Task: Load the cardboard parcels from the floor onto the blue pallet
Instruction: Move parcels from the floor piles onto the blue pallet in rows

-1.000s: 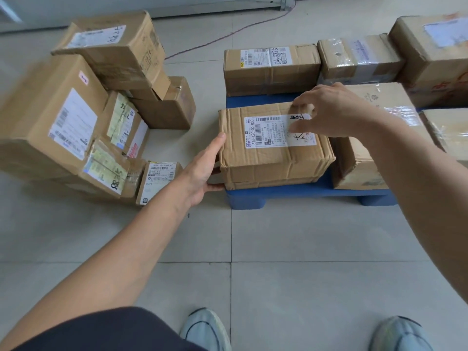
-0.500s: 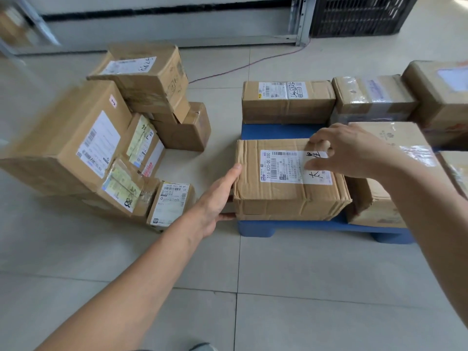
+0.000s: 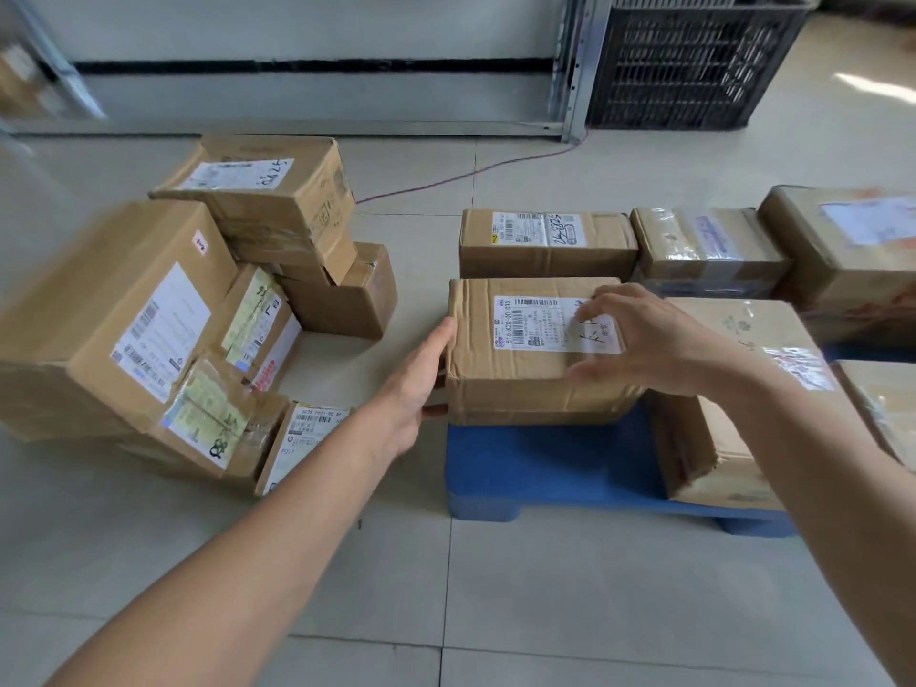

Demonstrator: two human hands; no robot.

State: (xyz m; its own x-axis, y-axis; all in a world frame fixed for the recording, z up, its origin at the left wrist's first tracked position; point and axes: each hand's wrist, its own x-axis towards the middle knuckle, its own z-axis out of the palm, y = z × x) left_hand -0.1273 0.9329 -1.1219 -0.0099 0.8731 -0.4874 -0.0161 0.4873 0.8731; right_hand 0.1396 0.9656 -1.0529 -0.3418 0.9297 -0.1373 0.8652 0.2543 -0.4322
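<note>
A cardboard parcel (image 3: 495,379) with a white label lies on the blue pallet (image 3: 545,463), its back against another labelled parcel (image 3: 545,245). My left hand (image 3: 416,384) presses flat on its left side, thumb at the bottom edge. My right hand (image 3: 659,339) grips the top front edge, bent fingers on the label and thumb on the front face. Several more parcels sit on the pallet to the right, one (image 3: 704,453) beside the held parcel. On the floor at the left is a pile of parcels, with a big box (image 3: 99,314) and a small one (image 3: 302,438).
A black plastic crate (image 3: 694,62) stands at the back right by a metal frame post (image 3: 575,66). A thin cable (image 3: 471,173) runs across the tiled floor behind the pile. Bare blue pallet surface shows in front of the held parcel.
The labelled parcel has slid from the pallet's front edge back against the rear parcel, both hands staying on it. My view has tilted up, showing the wall and the crate.
</note>
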